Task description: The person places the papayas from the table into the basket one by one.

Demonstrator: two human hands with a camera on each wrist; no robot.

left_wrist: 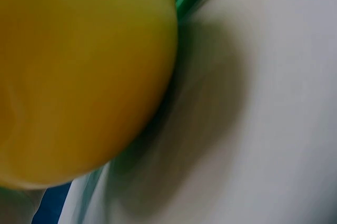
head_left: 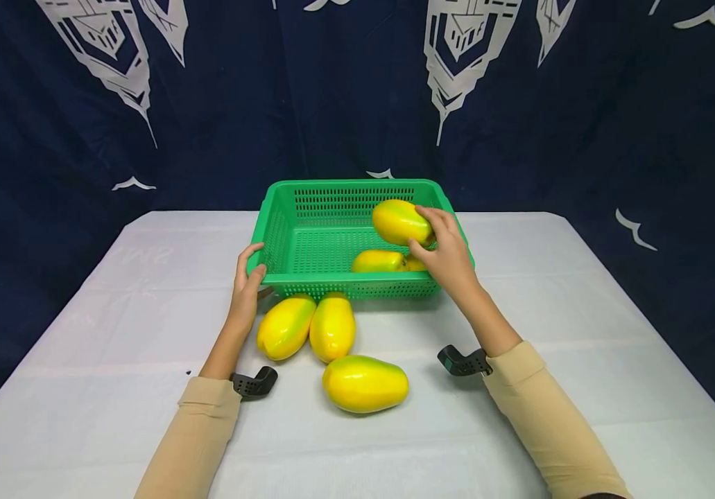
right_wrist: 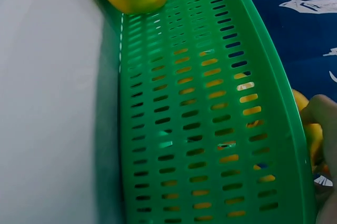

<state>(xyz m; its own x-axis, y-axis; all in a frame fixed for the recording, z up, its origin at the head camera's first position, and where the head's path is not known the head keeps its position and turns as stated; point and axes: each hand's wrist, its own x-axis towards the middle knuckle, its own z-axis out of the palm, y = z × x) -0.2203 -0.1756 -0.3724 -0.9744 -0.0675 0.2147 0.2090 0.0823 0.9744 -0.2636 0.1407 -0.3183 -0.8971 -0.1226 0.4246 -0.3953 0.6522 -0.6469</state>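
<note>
A yellow papaya (head_left: 397, 222) with a green tinge is gripped by my right hand (head_left: 449, 256), held over the right side of a green plastic basket (head_left: 357, 277). Below it, inside the basket, lie a papaya (head_left: 377, 261) and part of another (head_left: 415, 264). My left hand (head_left: 246, 291) holds the basket's left rim near its front corner, thumb and fingers around the edge. In the right wrist view, the slotted basket wall (right_wrist: 195, 113) fills the middle, and the held papaya (right_wrist: 314, 140) shows past the rim.
Two papayas (head_left: 285, 328) (head_left: 333, 329) lie side by side against the basket's front. A third papaya (head_left: 365, 384) lies nearer on the white-covered table (head_left: 114, 388). One papaya (left_wrist: 79, 77) fills much of the left wrist view. A dark blue curtain (head_left: 332, 104) hangs behind.
</note>
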